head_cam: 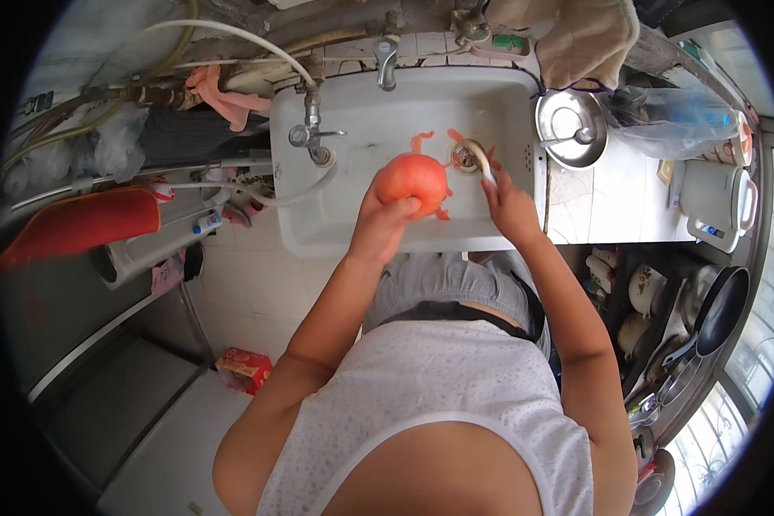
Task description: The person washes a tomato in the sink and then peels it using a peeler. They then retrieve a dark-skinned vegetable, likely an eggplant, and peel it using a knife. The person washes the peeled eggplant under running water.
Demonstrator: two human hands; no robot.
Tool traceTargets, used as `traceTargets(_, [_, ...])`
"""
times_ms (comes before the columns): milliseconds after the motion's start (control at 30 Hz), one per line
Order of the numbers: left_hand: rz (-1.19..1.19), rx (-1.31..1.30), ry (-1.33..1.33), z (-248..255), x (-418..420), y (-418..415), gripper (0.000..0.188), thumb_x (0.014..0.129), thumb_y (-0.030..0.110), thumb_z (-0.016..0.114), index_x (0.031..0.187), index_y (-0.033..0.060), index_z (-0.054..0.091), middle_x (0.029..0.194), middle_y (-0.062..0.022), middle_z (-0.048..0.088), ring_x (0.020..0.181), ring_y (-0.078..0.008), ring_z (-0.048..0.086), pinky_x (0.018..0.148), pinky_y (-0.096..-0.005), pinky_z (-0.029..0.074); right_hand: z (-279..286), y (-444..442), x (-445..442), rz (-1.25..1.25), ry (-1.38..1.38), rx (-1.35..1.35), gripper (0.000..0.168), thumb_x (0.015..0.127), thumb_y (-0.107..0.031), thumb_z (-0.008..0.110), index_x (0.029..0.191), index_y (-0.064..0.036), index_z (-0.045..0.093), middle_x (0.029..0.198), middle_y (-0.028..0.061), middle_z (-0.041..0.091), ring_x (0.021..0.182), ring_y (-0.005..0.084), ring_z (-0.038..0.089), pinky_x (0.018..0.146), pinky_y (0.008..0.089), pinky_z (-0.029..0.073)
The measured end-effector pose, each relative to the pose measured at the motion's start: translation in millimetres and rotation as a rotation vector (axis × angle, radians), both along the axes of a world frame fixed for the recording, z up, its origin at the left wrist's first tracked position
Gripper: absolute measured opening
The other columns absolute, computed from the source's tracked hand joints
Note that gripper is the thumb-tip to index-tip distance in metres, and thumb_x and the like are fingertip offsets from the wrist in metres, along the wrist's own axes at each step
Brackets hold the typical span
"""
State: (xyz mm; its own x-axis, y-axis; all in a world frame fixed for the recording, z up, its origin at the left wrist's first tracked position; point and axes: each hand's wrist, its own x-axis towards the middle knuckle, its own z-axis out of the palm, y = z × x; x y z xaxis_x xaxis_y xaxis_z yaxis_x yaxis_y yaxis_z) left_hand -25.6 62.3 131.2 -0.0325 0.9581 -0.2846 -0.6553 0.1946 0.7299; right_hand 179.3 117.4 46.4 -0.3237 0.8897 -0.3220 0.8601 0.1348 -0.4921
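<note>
My left hand (380,222) grips a large tomato (414,180) over the white sink (361,119), its thumb pressed near the stem dimple. To its right, my right hand (513,209) is closed around the handle of a peeler (479,155) with a pale curved head. The peeler is apart from the tomato and shows above the drain (463,159). Thin strips of red peel (420,140) lie in the sink, several of them around the drain. Part of the tomato's underside is hidden by my left fingers.
A chrome faucet (386,64) hangs over the sink's back edge. Another tap (309,134) with a white hose (297,198) stands at the left. On the right counter (571,200) are a metal bowl (571,138) with a spoon and a white container (716,200).
</note>
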Motion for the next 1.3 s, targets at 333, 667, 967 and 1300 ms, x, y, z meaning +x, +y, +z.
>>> traceTargets(333, [0.014,-0.038,0.037,-16,2,0,0.052,0.072,-0.003,0.054,0.122,0.0019,0.039,0.118,-0.0139,0.048,0.11,-0.0246,0.05,0.089,-0.0388,0.045,111,-10,-28,0.269,0.257,0.201,0.02,0.086,-0.028,0.052,0.086,-0.009,0.052,0.065,0.0035,0.054,0.054,0.0245,0.055,0.045,0.0373,0.04])
traceTargets(667, [0.062,-0.012,0.086,-17,3,-4,0.052,0.071,-0.008,0.053,0.119,0.0018,0.036,0.114,-0.0118,0.048,0.104,-0.0213,0.052,0.086,-0.0353,0.049,125,-7,-35,0.319,0.177,0.194,0.022,0.087,-0.03,0.051,0.082,-0.008,0.05,0.063,0.0059,0.056,0.052,0.0272,0.056,0.044,0.0394,0.041])
traceTargets(967, [0.025,0.188,0.247,-11,-1,-13,0.068,0.066,-0.003,0.061,0.126,0.004,0.031,0.12,-0.0118,0.045,0.108,-0.024,0.05,0.089,-0.0371,0.047,18,3,-13,0.302,-0.163,-0.102,0.032,0.089,-0.034,0.044,0.085,-0.005,0.055,0.07,0.0184,0.06,0.06,0.0378,0.058,0.053,0.0456,0.047])
traceTargets(1300, [0.025,0.152,0.063,1,-5,1,0.067,0.068,-0.003,0.063,0.126,0.0031,0.031,0.12,-0.0122,0.044,0.107,-0.0244,0.05,0.081,-0.0395,0.052,92,-14,-20,0.062,0.406,0.092,0.024,0.088,-0.029,0.05,0.082,-0.006,0.051,0.062,0.0114,0.057,0.056,0.0311,0.056,0.048,0.0424,0.042])
